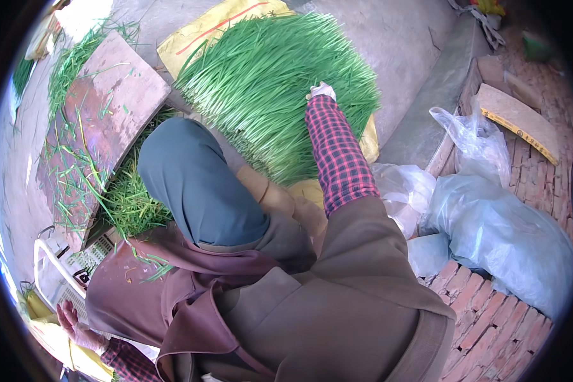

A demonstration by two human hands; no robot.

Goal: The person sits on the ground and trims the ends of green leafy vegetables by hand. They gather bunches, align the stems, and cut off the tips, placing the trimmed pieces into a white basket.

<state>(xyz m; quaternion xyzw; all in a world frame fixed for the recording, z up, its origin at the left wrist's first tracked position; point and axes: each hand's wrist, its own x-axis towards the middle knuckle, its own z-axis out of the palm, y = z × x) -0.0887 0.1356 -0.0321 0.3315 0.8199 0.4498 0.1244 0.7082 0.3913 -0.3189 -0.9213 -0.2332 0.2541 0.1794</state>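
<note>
A large heap of long green leaf stalks, which look like garlic chives (272,81), lies before me on a yellow woven sack (191,45). Their pale cut ends face down and left. My right hand (321,90), in a whitish glove, is at the right part of the heap with its fingers curled into the blades. The fingertips are hidden among the leaves. At the lower left, my left hand (79,329) is held out with fingers apart and nothing in it, also in a thin glove. Near it is a white curved metal frame (57,267).
Left of my knee a stained board (117,81) slants, strewn with loose blades. Green trimmings (136,200) lie beneath its edge. At right are a filled bluish plastic bag (501,229), clear plastic bags (403,191), a cardboard piece (520,119) and brick paving (492,315).
</note>
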